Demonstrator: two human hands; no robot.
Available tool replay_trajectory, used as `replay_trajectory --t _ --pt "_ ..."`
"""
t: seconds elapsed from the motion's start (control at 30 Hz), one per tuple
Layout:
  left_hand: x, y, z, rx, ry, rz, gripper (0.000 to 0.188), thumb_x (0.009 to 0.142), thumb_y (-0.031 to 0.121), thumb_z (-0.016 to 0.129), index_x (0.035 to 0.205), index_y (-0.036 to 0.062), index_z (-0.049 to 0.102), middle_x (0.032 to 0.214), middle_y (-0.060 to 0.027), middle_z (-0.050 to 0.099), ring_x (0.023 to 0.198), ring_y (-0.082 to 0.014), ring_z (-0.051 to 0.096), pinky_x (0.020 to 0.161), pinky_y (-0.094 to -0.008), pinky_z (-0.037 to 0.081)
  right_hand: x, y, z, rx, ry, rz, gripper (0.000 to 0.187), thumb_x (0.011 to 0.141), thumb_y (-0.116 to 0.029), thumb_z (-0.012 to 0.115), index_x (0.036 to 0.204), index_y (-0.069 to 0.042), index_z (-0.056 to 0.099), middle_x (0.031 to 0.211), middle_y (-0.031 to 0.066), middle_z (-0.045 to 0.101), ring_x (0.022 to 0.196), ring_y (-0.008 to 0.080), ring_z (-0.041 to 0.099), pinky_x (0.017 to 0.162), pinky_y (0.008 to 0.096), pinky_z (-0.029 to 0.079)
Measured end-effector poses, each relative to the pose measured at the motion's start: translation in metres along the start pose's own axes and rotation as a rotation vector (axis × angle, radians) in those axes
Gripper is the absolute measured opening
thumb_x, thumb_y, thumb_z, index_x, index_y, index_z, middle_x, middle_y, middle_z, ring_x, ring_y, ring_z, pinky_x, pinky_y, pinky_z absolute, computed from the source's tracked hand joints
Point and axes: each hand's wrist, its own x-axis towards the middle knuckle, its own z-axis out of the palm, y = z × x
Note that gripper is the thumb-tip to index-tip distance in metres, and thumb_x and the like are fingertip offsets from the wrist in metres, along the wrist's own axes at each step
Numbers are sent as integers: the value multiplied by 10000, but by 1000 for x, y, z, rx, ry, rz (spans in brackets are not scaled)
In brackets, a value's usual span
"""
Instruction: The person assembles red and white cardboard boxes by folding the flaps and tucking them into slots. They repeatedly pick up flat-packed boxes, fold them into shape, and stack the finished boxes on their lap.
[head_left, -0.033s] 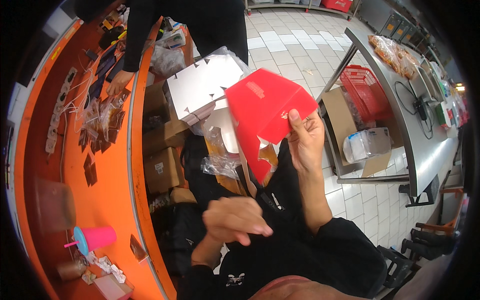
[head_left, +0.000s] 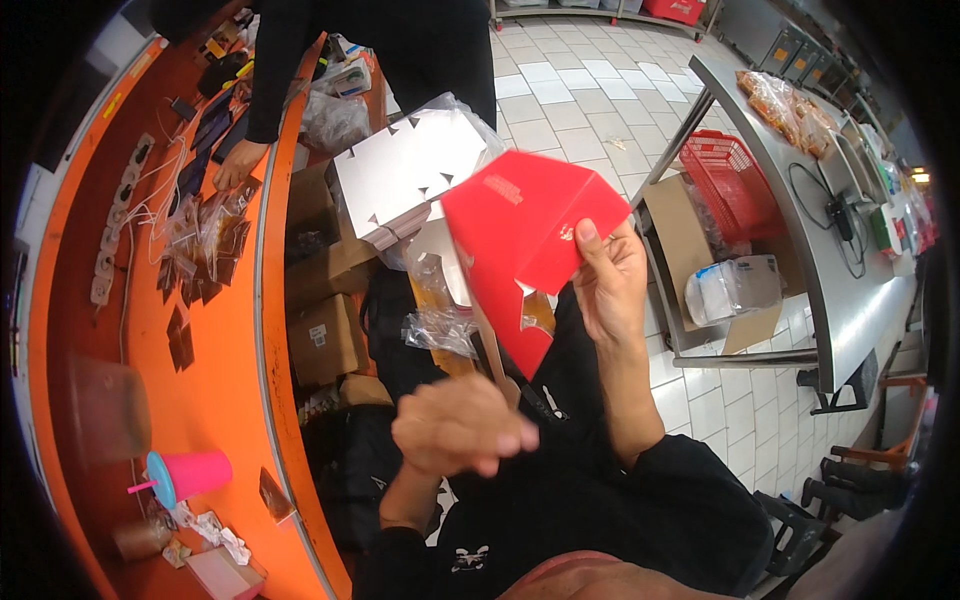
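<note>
- Right hand [head_left: 612,285], 3 o'clock: you grasp the red card [head_left: 515,225] by its right edge, thumb on the face, fingers behind.
- Red card sits near centre, toward 1 o'clock, tilted, folded along a crease; lower tip points to 6 o'clock.
- Writing on it: pale block print on the upper part, small gold mark by your thumb.
- Left hand [head_left: 460,428], 6 o'clock: blurred, fingers bent, near the card's lower tip. Can't tell if it grips anything.
- Stack of white sheets [head_left: 405,172], 11 o'clock: dark notches along the edges, partly in clear plastic.
- Brown box [head_left: 330,365], between 8 and 9 o'clock: small white label [head_left: 318,336], too small to read.
- Clear packet [head_left: 738,290], 3 o'clock: blue print, below the red basket [head_left: 730,180] at 2.
- Your black shirt [head_left: 620,530], 6 o'clock: white emblem on it.
- Orange counter [head_left: 215,400], 8 to 10 o'clock: pink cup [head_left: 198,473] with blue lid at 8; co-worker's hand [head_left: 240,163] at 10, near brown packets [head_left: 205,240].
</note>
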Motion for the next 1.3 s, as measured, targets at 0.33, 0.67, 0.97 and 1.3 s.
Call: replay_trajectory --t 0.33,0.67,0.97,1.3 --pt "34 -37 -7 1073 22 226 503 715 301 872 1161 96 761 1357 -251 618 1188 -422 654 982 -489 562 -33 8 14 217 -52 193 290 1036 -235 616 1085 43 682 1049 143 746 870 190 744 750 330 634" --pt "56 -26 -31 1060 -214 81 529 719 304 873 1183 82 750 1334 -255 615 1060 -346 707 828 -372 606 -36 2 15 46 -19 -6 300 1057 -210 581 1023 67 690 983 170 733 852 195 742 696 333 660" --pt "53 -40 -28 1183 -71 78 504 741 244 878 1186 51 741 1264 -217 644 951 -310 694 797 -357 576 -48 10 17 -135 -30 17 309 1057 -185 573 980 80 712 960 172 736 865 214 742 777 389 663" --pt "69 -19 -48 1029 -208 -59 601 669 285 929 1181 49 720 1119 -135 723 911 -276 705 796 -343 554 -20 -81 7 -1387 -572 -809 467 695 -305 910 1051 -49 750 1144 141 715 1006 277 679 823 384 536"
